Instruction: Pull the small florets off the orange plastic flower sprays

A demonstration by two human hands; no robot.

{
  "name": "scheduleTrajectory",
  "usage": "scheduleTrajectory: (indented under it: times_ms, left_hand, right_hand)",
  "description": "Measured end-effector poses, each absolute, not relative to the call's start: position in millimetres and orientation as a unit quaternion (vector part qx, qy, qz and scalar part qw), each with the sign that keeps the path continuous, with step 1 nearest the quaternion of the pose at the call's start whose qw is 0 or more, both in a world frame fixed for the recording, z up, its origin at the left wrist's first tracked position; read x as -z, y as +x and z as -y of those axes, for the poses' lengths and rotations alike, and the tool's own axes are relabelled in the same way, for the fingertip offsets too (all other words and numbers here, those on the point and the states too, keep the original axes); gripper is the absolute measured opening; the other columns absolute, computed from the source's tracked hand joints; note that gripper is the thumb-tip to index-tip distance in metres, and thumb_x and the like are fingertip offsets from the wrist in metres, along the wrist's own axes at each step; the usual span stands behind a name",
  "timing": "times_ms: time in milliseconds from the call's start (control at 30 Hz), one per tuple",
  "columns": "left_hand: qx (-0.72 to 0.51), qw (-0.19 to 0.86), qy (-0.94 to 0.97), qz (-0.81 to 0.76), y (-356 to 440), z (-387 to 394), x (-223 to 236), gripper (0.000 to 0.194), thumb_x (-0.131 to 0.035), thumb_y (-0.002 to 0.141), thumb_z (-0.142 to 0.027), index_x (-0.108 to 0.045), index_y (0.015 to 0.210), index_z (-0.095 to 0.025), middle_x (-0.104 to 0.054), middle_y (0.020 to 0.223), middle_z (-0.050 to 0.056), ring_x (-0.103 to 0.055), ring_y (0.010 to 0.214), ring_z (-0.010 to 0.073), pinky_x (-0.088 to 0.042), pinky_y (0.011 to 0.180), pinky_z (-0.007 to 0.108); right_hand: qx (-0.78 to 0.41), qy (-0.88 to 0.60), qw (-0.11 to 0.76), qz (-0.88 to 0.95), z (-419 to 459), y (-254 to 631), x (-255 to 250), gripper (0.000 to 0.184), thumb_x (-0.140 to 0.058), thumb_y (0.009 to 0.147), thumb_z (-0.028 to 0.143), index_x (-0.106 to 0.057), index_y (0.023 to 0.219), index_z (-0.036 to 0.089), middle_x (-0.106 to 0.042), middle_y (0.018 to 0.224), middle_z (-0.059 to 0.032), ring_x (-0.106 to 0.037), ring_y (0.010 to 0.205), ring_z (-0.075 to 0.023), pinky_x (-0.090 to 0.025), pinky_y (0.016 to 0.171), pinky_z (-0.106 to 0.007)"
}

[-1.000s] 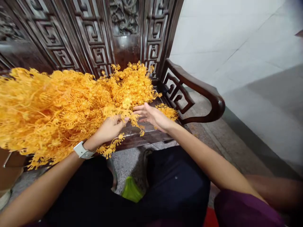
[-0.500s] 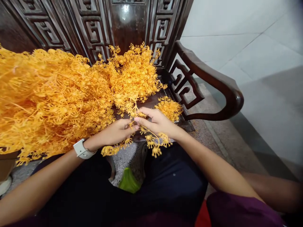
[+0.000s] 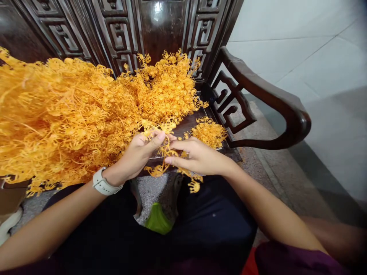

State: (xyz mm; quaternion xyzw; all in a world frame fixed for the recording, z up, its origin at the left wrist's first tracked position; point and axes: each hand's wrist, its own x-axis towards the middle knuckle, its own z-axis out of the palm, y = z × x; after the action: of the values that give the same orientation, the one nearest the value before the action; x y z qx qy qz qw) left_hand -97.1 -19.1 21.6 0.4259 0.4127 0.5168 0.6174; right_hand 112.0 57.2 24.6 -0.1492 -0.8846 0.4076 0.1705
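Frame centre: left hand (image 3: 134, 154) pinches an orange sprig (image 3: 164, 151); right hand (image 3: 203, 156) has fingers narrowly parted about it, grip undetermined. Two-handed handling underway; judged to require light fingertip control.

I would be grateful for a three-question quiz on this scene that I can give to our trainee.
1. What is at the fingers of the left hand and right hand?
a) scissors
b) a yellow-orange sprig
c) a ribbon

2. True or false: the small yellow-orange clump lies closer to the curved armrest than the large yellow-orange heap does.

3. What colour is the item seen between the dark-clad legs?

Key: 1 b; 2 true; 3 green.
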Motion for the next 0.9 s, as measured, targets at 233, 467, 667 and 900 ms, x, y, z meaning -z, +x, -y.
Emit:
scheduleTrajectory:
  times_ms: [233, 467, 667, 900]
  left_hand:
    - [-0.483, 0.622, 0.463, -0.407, -94.8, 26.6, -20.7, 0.03, -0.063, 0.105, -0.043, -0.074, 0.093, -0.018, -0.069, 0.084, 0.003, -0.064, 0.085, 0.0161, -0.051, 0.086, 0.03]
    - [-0.447, 0.58, 0.516, -0.445, -93.4, 27.8, -20.1, 0.033, -0.066, 0.103, -0.048, -0.075, 0.09, -0.019, -0.056, 0.069, -0.001, -0.051, 0.065, 0.012, -0.042, 0.065, 0.027]
    - [-0.457, 0.556, 0.496, -0.486, -93.4, 25.7, -18.4, 0.036, -0.072, 0.098, -0.049, -0.071, 0.079, -0.019, -0.04, 0.058, -0.005, -0.029, 0.054, 0.0094, -0.025, 0.05, 0.026]
    - [-0.475, 0.534, 0.504, -0.484, -92.9, 26.5, -21.4, 0.032, -0.069, 0.1, -0.047, -0.073, 0.084, -0.019, -0.042, 0.058, -0.005, -0.028, 0.053, 0.0089, -0.025, 0.05, 0.025]
  right_hand:
    - [-0.498, -0.229, 0.257, 0.796, -62.5, 118.6, -28.5, 0.033, -0.061, 0.107, 0.048, -0.075, 0.103, 0.019, -0.076, 0.093, -0.004, -0.067, 0.083, -0.0164, -0.049, 0.076, -0.029]
    - [-0.669, -0.221, 0.302, 0.642, -62.3, 108.1, -25.1, 0.024, -0.082, 0.094, 0.039, -0.071, 0.098, 0.018, -0.073, 0.08, -0.0005, -0.064, 0.069, -0.0112, -0.054, 0.066, -0.026]
    - [-0.666, -0.235, 0.302, 0.641, -63.5, 109.9, -28.2, 0.025, -0.085, 0.092, 0.04, -0.072, 0.095, 0.018, -0.074, 0.081, -0.0006, -0.065, 0.068, -0.0112, -0.055, 0.065, -0.026]
    - [-0.683, -0.225, 0.296, 0.629, -63.5, 108.3, -22.9, 0.035, -0.086, 0.09, 0.036, -0.069, 0.115, 0.017, -0.07, 0.086, 0.0004, -0.062, 0.071, -0.0103, -0.052, 0.066, -0.024]
